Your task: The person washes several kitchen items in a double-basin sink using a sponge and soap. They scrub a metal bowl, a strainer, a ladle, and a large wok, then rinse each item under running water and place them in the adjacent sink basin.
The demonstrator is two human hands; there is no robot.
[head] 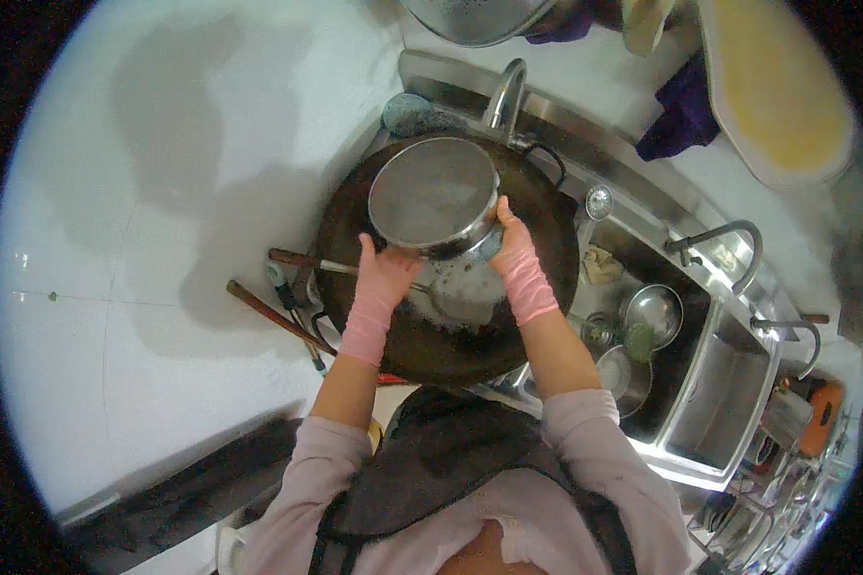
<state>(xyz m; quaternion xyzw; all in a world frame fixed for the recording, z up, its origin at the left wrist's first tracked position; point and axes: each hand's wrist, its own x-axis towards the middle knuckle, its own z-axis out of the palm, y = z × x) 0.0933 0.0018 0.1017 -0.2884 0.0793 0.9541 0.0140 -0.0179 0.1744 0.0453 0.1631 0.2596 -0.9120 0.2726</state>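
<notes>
A round metal vessel (435,194), either a pot or a drum sieve, is tilted above a large dark wok (467,356). Its flat grey round face is turned up toward me. My left hand (388,277), in a pink glove, supports the near left edge with the fingers partly hidden below it. On the right side, my right hand (516,248), also gloved in pink, grips the wall with the thumb up along it. Cloudy liquid (467,287) lies in the wok. A long-handled utensil (334,267) rests in the wok, its metal end in the liquid.
Behind the wok rises a curved faucet (507,97), near a bluish scouring pad (406,113). Right of it, a steel sink (661,410) holds metal bowls (653,316) and a green scrubber (639,341). Wooden handles (273,309) stick out at left, near a white wall (151,237).
</notes>
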